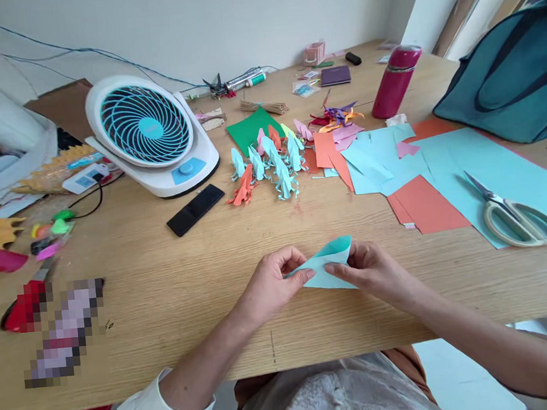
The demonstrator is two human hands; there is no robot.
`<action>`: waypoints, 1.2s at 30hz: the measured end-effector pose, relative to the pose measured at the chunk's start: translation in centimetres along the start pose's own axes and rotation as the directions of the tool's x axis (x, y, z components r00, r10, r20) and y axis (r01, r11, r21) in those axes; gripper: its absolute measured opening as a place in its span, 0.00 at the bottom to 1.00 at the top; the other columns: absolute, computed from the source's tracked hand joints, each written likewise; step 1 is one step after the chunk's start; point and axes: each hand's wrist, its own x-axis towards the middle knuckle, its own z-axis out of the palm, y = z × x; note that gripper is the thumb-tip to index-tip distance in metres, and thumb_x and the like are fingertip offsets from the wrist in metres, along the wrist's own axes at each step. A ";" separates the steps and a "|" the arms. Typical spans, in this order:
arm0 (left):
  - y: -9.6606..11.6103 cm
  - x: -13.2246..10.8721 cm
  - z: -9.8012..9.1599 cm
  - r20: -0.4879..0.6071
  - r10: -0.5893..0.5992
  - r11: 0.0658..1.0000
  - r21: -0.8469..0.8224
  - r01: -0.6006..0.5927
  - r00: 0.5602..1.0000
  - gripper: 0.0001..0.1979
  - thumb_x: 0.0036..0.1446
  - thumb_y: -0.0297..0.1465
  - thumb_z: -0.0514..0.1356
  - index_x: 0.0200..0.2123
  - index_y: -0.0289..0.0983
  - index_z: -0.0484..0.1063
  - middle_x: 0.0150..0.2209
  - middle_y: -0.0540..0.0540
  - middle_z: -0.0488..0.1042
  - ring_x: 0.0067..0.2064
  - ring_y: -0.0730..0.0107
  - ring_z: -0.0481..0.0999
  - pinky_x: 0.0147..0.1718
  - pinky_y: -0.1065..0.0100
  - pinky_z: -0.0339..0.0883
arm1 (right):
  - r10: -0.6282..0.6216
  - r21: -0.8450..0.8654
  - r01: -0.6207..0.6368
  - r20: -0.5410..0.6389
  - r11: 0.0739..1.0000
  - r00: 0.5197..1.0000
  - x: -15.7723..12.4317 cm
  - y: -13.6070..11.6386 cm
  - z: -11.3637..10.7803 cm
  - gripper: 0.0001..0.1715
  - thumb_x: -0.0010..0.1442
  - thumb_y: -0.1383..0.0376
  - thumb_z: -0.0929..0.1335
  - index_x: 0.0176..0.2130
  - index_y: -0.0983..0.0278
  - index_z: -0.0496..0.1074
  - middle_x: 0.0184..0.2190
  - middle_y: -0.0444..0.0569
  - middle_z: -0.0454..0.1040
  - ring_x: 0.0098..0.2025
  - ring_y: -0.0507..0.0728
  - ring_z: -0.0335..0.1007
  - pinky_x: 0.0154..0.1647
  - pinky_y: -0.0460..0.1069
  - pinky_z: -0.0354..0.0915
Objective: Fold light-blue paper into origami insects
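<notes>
A light blue sheet of paper [330, 278], partly folded over with its upper edge curling open, is held above the front of the table. My left hand [280, 278] pinches its left corner between thumb and fingers. On the other side my right hand [369, 267] grips it, thumb on the front face and fingers behind. Beyond the hands stand several folded paper figures [283, 178] in light blue, orange, pink and yellow, with curled strips at their lower ends. Part of the green sheet [252, 129] lies under them.
Scissors [508, 207] rest on large light blue paper [461, 157] at right, beside orange sheets [429, 204]. A white fan [152, 136] and black phone [196, 210] are left of the figures. A magenta bottle [394, 86] and teal bag [507, 82] stand at back right.
</notes>
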 end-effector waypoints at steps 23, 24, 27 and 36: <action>0.0 3.3 -0.5 0.285 -0.044 0.996 -0.068 0.066 0.958 0.11 0.53 0.36 0.64 0.31 0.34 0.72 0.27 0.51 0.70 0.28 0.74 0.67 0.27 0.73 0.59 | -0.064 0.007 0.064 -0.024 0.998 0.998 0.0 -1.0 -1.8 0.19 0.63 0.50 0.67 0.38 0.63 0.72 0.34 0.47 0.73 0.35 0.54 0.68 0.34 0.48 0.64; 0.0 3.7 -0.8 0.344 -0.036 0.994 -0.082 0.068 0.938 0.10 0.53 0.36 0.64 0.32 0.34 0.72 0.28 0.51 0.71 0.29 0.74 0.67 0.29 0.73 0.60 | -0.130 -0.010 0.130 -0.040 0.991 0.991 -0.1 -1.3 -2.4 0.17 0.64 0.52 0.67 0.43 0.63 0.70 0.37 0.48 0.72 0.37 0.53 0.67 0.36 0.48 0.65; 0.5 4.5 -1.7 0.482 -0.030 0.999 0.026 0.020 0.876 0.07 0.53 0.33 0.62 0.32 0.34 0.72 0.28 0.52 0.70 0.29 0.75 0.66 0.29 0.73 0.59 | -0.232 -0.167 0.246 0.098 0.955 0.968 0.0 -2.5 -4.3 0.23 0.65 0.58 0.67 0.56 0.60 0.62 0.38 0.48 0.71 0.37 0.53 0.67 0.37 0.48 0.65; 2.4 5.9 -2.4 0.665 -0.063 0.763 0.513 -0.394 0.744 0.06 0.57 0.29 0.58 0.38 0.36 0.73 0.35 0.50 0.73 0.40 0.68 0.72 0.39 0.70 0.61 | 0.199 -0.654 0.171 0.451 0.737 0.870 1.7 -5.4 -5.5 0.09 0.61 0.61 0.67 0.41 0.60 0.73 0.33 0.45 0.74 0.32 0.52 0.70 0.29 0.46 0.59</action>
